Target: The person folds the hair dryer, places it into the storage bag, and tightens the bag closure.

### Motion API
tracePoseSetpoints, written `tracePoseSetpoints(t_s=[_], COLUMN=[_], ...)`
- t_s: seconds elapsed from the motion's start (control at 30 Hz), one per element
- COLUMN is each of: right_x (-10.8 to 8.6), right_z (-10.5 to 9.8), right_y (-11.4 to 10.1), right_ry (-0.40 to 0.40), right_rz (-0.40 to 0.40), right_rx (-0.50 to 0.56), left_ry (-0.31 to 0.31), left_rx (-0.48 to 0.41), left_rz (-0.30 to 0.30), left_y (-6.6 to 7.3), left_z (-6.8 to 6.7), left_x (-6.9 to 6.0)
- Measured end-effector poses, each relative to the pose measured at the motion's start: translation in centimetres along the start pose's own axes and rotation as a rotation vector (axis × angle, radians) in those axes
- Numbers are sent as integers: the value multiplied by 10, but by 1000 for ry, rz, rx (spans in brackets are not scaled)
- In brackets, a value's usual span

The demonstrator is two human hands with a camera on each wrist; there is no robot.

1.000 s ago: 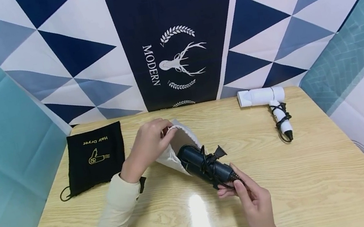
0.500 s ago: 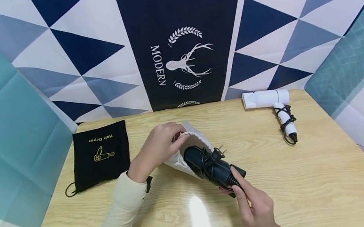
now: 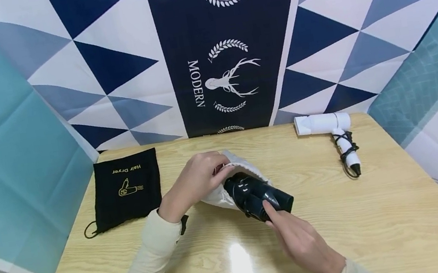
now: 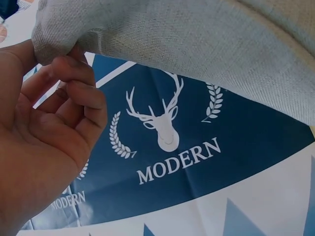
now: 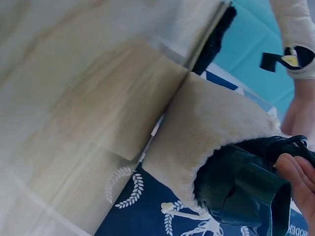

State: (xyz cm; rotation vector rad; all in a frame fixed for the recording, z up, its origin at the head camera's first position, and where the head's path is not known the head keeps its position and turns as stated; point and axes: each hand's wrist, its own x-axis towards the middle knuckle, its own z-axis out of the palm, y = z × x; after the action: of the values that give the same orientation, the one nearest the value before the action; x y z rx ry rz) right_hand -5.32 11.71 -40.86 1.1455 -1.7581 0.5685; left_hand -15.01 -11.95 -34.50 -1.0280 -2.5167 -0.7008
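A pale drawstring cloth bag (image 3: 217, 199) stands over the middle of the table, its mouth facing right. My left hand (image 3: 199, 173) pinches the upper rim of that bag; the left wrist view shows thumb and fingers on the folded cloth (image 4: 147, 32). A dark, glossy hair dryer (image 3: 269, 197) lies partly inside the mouth, its wide nozzle sticking out. My right hand (image 3: 302, 240) holds the dryer from the right, with a finger laid along it. In the right wrist view the dryer's barrel (image 5: 236, 191) fills the bag's mouth, and a black cord loops near the fingers.
To the left lies a flat black pouch (image 3: 131, 207) with gold "Hair Dryer" print and a cord loop. A white hair dryer (image 3: 322, 123) with a black cord wound round its handle lies at the back right. Patterned cloth walls (image 3: 123, 75) border the table (image 3: 388, 224).
My right hand has turned the dark hair dryer, so the nozzle now points outward where the handle and wound cord showed before. The left hand keeps its pinch on the bag's rim.
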Motion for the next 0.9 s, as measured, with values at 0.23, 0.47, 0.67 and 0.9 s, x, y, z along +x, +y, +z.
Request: tracePoseSetpoints(t_s=[0.23,0.47,0.67,0.9], right_x=[-5,-3,-5,-7], right_z=[14,25,28,33], right_y=[3,13,24,33], right_ry=[-32,-22,-82,-128], right_rz=[-44,-113,-167,-125], right_rx=[-21,-15,-33,-91], left_ry=[-19,-96,-207,-201], left_rx=[4,-51,-151,-228], left_rz=[33,-9,-48,-8], left_y=[3,1,-3,-1], left_z=[1,-3,-7,-4], left_x=[-1,-3,-4,-2])
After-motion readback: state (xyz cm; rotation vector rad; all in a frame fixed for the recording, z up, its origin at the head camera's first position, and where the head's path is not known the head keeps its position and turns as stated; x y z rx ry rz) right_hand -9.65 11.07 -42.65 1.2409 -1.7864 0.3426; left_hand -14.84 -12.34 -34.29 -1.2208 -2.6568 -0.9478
